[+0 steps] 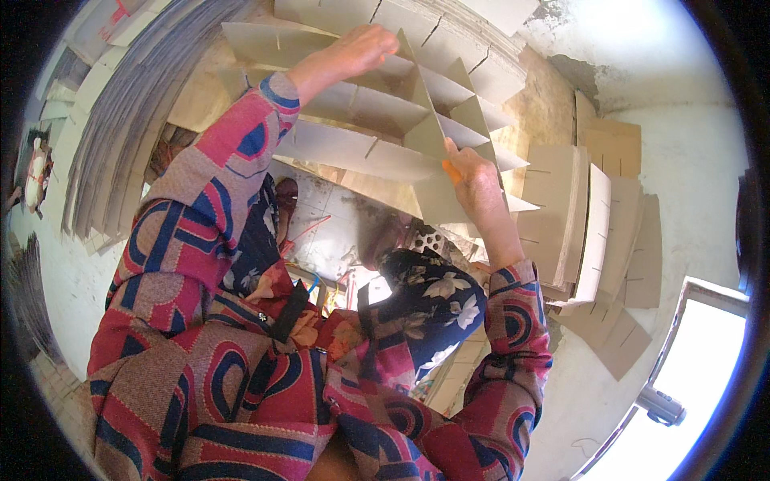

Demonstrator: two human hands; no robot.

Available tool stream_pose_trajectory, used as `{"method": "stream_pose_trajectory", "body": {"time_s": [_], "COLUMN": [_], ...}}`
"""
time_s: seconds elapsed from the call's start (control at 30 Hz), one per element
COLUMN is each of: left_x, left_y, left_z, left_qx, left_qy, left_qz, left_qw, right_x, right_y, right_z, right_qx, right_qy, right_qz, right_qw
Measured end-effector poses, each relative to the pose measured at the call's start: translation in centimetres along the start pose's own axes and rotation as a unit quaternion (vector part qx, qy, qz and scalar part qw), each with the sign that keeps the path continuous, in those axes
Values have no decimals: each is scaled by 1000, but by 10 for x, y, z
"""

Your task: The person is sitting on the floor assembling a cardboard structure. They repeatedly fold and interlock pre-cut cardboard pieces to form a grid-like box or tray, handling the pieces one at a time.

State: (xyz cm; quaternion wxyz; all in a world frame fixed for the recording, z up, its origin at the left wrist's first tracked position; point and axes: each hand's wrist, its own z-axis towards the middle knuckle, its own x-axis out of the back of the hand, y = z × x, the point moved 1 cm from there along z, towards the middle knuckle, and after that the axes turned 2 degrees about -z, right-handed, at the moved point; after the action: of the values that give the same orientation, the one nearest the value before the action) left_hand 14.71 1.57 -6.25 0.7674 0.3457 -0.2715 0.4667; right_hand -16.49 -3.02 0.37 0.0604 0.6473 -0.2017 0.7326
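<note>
A: Position of the grid (377, 104)?
B: Held ahead of the body, in front of a slit stack (453, 36). Thin, stiff grey card; long strips crossed by shorter ones, making open cells. Free ends taper to points on the right.
A: Grip?
B: Right hand (477, 180): closed, pinching the near part of a cross strip (425, 88). Left hand (369, 50): fingers curled at its far end; cannot tell whether they pinch it.
A: Surroundings?
B: 2 sleeves (241, 144), woven, with curved navy and crimson shapes. Right: cut card (553, 192), flat, slit, piled. Left: a tall pile (120, 120), edges layered. Wall (682, 152): pale, smooth.
</note>
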Motion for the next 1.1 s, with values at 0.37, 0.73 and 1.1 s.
{"method": "stream_pose_trajectory", "body": {"time_s": [0.37, 0.73, 1.1], "left_x": [33, 10, 98], "left_y": [71, 86, 144], "left_z": [45, 39, -53], "left_qx": [23, 12, 155], "left_qy": [-66, -157, -36], "left_qz": [-5, 45, -36], "left_qw": [998, 986, 987], "right_x": [39, 30, 99], "right_y": [131, 202, 93], "right_z": [-110, -195, -122], "right_qx": [-326, -443, -365], "right_qy": [290, 73, 407], "right_qz": [-238, -321, -52], "right_qw": [868, 834, 835]}}
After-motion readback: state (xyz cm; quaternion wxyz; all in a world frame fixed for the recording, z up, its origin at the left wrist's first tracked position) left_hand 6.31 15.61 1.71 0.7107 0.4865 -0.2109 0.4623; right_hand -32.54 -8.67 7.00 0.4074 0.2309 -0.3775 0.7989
